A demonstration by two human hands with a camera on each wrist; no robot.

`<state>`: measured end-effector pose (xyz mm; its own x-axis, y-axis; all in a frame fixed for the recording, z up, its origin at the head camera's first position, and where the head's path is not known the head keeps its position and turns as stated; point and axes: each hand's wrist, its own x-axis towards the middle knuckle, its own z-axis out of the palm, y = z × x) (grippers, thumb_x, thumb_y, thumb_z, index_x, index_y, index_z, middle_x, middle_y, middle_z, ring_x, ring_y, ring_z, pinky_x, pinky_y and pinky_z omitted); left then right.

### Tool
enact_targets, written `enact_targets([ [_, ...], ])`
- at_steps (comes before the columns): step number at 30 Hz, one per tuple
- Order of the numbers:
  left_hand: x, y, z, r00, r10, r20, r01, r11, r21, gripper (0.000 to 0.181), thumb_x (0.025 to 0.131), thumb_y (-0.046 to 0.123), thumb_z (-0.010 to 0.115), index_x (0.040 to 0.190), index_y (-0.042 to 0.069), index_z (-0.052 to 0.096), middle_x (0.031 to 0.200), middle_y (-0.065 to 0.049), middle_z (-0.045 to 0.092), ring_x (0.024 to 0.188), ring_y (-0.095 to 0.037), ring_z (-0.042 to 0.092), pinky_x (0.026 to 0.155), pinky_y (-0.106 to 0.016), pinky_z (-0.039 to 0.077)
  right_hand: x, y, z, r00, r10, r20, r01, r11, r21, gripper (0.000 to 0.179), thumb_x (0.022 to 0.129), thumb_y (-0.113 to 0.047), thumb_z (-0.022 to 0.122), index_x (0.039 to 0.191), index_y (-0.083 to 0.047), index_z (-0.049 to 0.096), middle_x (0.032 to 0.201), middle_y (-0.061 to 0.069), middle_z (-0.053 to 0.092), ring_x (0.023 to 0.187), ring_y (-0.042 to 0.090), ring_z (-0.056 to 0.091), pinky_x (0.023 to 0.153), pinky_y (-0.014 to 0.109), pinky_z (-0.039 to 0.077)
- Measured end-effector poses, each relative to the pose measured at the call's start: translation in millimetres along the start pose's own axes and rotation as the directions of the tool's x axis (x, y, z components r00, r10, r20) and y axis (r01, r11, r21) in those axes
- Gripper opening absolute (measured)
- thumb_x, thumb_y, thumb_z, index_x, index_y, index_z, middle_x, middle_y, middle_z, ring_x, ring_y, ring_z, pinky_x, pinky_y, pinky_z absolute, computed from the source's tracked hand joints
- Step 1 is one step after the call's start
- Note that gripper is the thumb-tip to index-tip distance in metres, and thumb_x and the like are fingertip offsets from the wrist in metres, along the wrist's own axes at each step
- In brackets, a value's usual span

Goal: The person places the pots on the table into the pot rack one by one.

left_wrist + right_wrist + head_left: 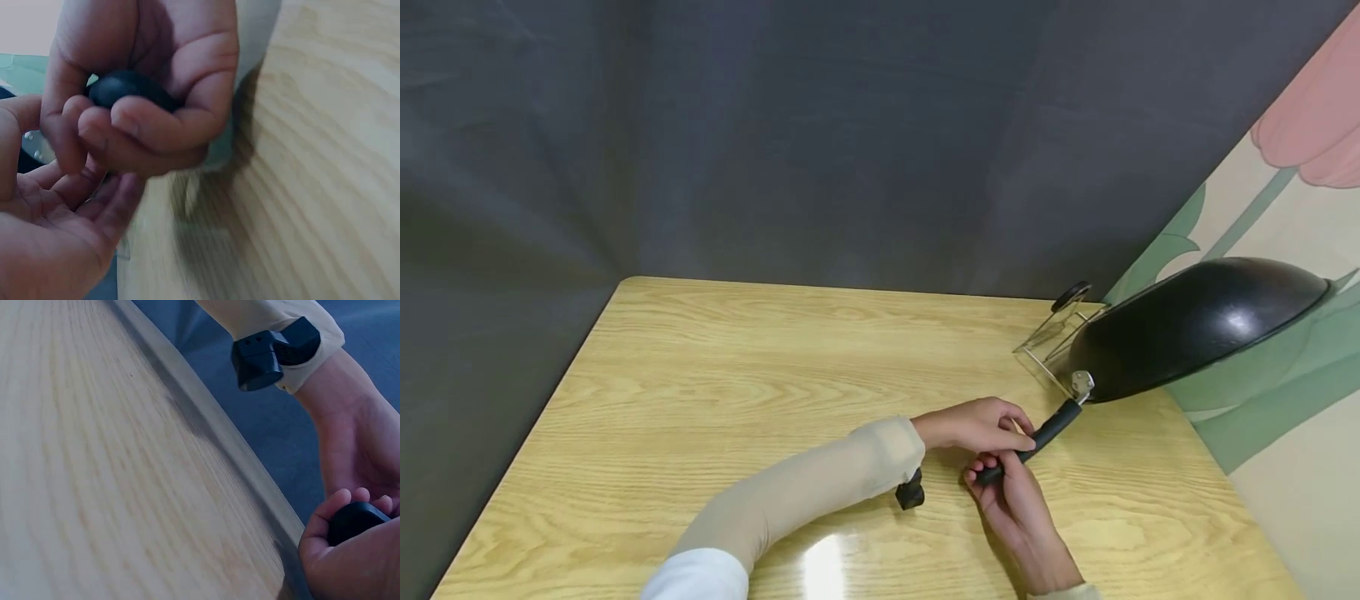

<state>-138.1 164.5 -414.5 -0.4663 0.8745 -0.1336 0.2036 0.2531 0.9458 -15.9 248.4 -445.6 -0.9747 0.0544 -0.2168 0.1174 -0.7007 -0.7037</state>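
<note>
A black wok point(1202, 325) leans steeply on its side at the right of the table, its rounded outside facing left and up. From its metal bracket point(1082, 384) a black handle point(1052, 427) slants down toward me. My right hand point(1011, 504) grips the handle's end, with fingers wrapped round it; the rounded tip point(128, 87) pokes out of the fist in the left wrist view. Farther up the handle, my left hand point(977, 425) pinches it between thumb and fingers. In the left wrist view the left hand's fingers point(81, 194) curve beneath the right hand.
A thin wire rack point(1037, 358) with a black loop point(1071, 296) on top stands beside the wok. The wood-grain table point(737, 358) meets a dark curtain point(850, 150) at the back and a flower-patterned wall point(1292, 467) at the right. A black wrist camera point(911, 490) hangs under the left sleeve.
</note>
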Motion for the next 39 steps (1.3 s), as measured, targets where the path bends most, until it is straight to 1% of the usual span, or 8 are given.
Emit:
enact_targets([
  [5, -12.3, -6.5, -14.1, 0.999, 0.036, 0.008, -0.036, 0.999, -0.004, 0.025, 0.101, 0.023, 0.065, 0.120, 0.008, 0.069, 0.090, 0.006, 0.068, 0.082, -0.007, 0.062, 0.079, -0.020, 0.048, 2.3, -3, -1, 0.999, 0.011, -0.038, -0.013, 1.000, -0.027, 0.020, 0.111, -0.015, 0.041, 0.104, -0.017, 0.059, 0.080, -0.003, 0.048, 0.077, 0.012, 0.051, 0.073, 0.024, 0.046],
  [12, -35.5, -15.6, -32.5, 0.997, 0.072, 0.008, -0.072, 0.995, 0.075, 0.031, 0.102, 0.024, 0.063, 0.126, 0.005, 0.067, 0.107, 0.007, 0.066, 0.098, -0.005, 0.063, 0.085, -0.021, 0.050, -0.4, -10, 5, 0.988, 0.001, -0.152, -0.020, 0.992, -0.123, 0.008, 0.105, -0.006, 0.041, 0.113, -0.004, 0.044, 0.094, 0.004, 0.054, 0.089, 0.017, 0.059, 0.082, 0.027, 0.052],
  [18, -65.3, -27.5, -46.0, 0.998, 0.059, -0.024, -0.057, 0.996, 0.075, 0.034, 0.103, 0.025, 0.063, 0.130, 0.005, 0.064, 0.110, 0.007, 0.067, 0.100, -0.006, 0.064, 0.087, -0.023, 0.052, -8.1, -16, 11, 0.977, -0.054, -0.207, 0.010, 0.978, -0.207, 0.047, 0.106, -0.008, 0.039, 0.147, -0.002, 0.016, 0.129, 0.014, 0.056, 0.116, 0.022, 0.064, 0.100, 0.033, 0.051],
  [21, -81.1, -32.4, -52.8, 0.998, 0.049, -0.040, -0.045, 0.994, 0.097, 0.037, 0.103, 0.028, 0.062, 0.132, 0.005, 0.063, 0.112, 0.007, 0.067, 0.103, -0.006, 0.064, 0.090, -0.024, 0.051, -11.8, -19, 13, 0.973, -0.105, -0.208, 0.047, 0.963, -0.265, 0.063, 0.106, -0.007, 0.040, 0.158, -0.001, 0.004, 0.147, 0.021, 0.046, 0.128, 0.023, 0.059, 0.105, 0.035, 0.047],
  [25, -101.0, -34.2, -61.7, 0.998, 0.041, -0.050, -0.030, 0.977, 0.212, 0.040, 0.104, 0.031, 0.060, 0.136, 0.008, 0.060, 0.118, 0.004, 0.067, 0.108, -0.007, 0.062, 0.094, -0.025, 0.049, -16.5, -23, 13, 0.967, -0.135, -0.215, 0.046, 0.926, -0.375, 0.074, 0.106, -0.006, 0.041, 0.162, -0.001, -0.006, 0.160, 0.024, 0.023, 0.131, 0.015, 0.056, 0.105, 0.028, 0.046],
  [28, -112.5, -31.4, -67.4, 0.997, 0.051, -0.051, -0.033, 0.954, 0.297, 0.043, 0.104, 0.031, 0.060, 0.141, 0.009, 0.056, 0.128, -0.003, 0.065, 0.116, -0.013, 0.061, 0.098, -0.027, 0.048, -20.0, -25, 12, 0.960, -0.156, -0.231, 0.032, 0.885, -0.465, 0.071, 0.105, -0.005, 0.042, 0.161, -0.001, -0.001, 0.158, 0.023, 0.019, 0.129, 0.009, 0.055, 0.099, 0.021, 0.046],
  [33, -123.8, -26.7, -73.3, 0.993, 0.105, -0.061, -0.070, 0.909, 0.412, 0.046, 0.105, 0.029, 0.060, 0.145, 0.007, 0.053, 0.138, -0.009, 0.061, 0.124, -0.021, 0.059, 0.101, -0.030, 0.047, -26.7, -32, 12, 0.941, -0.233, -0.243, 0.077, 0.852, -0.518, 0.078, 0.104, -0.002, 0.042, 0.163, -0.006, -0.008, 0.164, 0.022, 0.010, 0.148, 0.019, 0.033, 0.105, 0.022, 0.043],
  [39, -135.2, -27.5, -74.1, 0.989, 0.113, -0.096, -0.048, 0.858, 0.512, 0.047, 0.105, 0.031, 0.058, 0.146, 0.009, 0.052, 0.141, -0.006, 0.058, 0.124, -0.018, 0.057, 0.101, -0.033, 0.046, -33.3, -36, 15, 0.932, -0.265, -0.248, 0.064, 0.792, -0.607, 0.090, 0.106, -0.004, 0.047, 0.161, -0.023, -0.021, 0.168, 0.005, -0.011, 0.154, 0.019, -0.005, 0.122, 0.032, 0.012],
])
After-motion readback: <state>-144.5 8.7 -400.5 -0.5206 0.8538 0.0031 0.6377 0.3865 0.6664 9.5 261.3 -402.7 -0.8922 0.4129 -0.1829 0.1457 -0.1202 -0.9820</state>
